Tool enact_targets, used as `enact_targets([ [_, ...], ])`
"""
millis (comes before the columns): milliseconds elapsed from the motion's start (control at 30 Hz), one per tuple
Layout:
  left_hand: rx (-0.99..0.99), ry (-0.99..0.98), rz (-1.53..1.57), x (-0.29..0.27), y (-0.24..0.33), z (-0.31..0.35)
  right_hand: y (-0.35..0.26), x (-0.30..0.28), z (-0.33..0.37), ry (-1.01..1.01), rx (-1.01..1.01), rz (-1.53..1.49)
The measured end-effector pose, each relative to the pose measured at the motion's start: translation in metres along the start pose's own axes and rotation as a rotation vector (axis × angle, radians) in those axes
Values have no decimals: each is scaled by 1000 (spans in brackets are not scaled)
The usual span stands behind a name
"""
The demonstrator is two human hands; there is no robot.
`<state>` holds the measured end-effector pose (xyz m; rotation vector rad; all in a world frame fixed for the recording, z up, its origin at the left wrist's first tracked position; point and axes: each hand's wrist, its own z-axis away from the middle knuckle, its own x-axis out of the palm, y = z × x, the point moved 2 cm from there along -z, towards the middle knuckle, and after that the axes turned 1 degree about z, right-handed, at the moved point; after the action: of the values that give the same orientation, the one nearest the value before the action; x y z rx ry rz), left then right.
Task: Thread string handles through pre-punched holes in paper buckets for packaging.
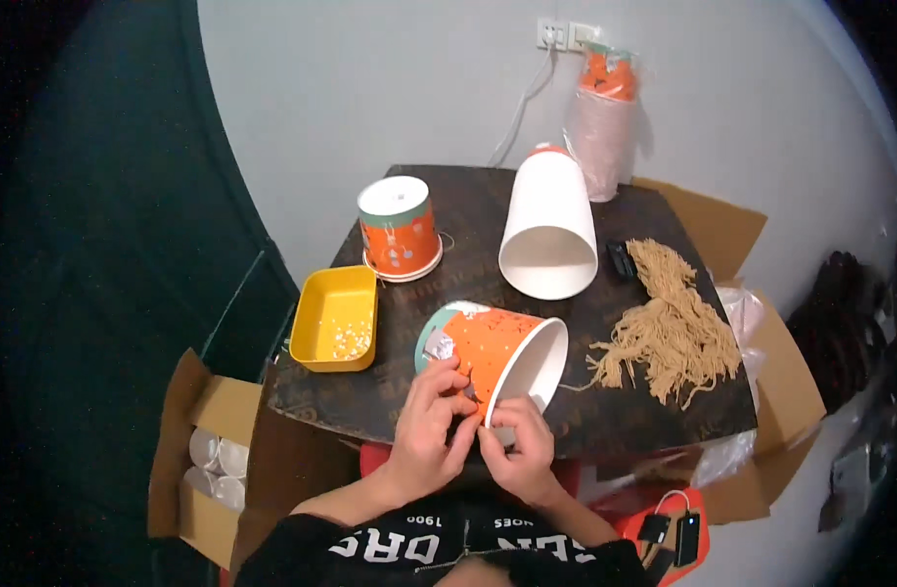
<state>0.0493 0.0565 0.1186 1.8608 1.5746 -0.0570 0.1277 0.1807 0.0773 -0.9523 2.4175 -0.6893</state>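
Observation:
An orange paper bucket (502, 342) with a green base band and white rim lies on its side at the table's near edge, its mouth turned right. My left hand (431, 421) presses curled fingers against its outer wall, close to the rim. Fingers of my right hand (519, 445) pinch the near part of the rim, partly inside the mouth. The two hands' fingertips almost meet there; anything small between them is hidden. A tan cord end trails on the table right of the mouth, beside a bundle of tan cords (678, 338).
A yellow bin (312, 313) holding small white pieces stands left. Behind are an upside-down orange bucket (400, 235), a lying stack of white buckets (549, 210) and a plastic-wrapped stack (602, 137). A black object (621, 260) lies beside the cords. Cardboard boxes (224, 406) flank the table.

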Motion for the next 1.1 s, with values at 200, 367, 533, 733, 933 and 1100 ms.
enact_targets([
  [200, 5, 16, 7, -3, 2, 4, -1, 4, 5, 43, -26, 43],
  [367, 81, 31, -9, 5, 0, 9, -4, 5, 9, 118, -45, 81],
  [533, 44, 96, -79, 11, 5, 20, -14, 4, 12, 122, -18, -1],
  [733, 70, 60, -43, 7, 1, 16, -10, 1, 17, 152, 9, 22],
  [933, 28, 298, -438, -50, -92, -11, 7, -6, 20, 243, 25, 115],
  [1100, -100, 319, -660, -103, -149, -26, 4, -16, 18, 262, 92, 100],
])
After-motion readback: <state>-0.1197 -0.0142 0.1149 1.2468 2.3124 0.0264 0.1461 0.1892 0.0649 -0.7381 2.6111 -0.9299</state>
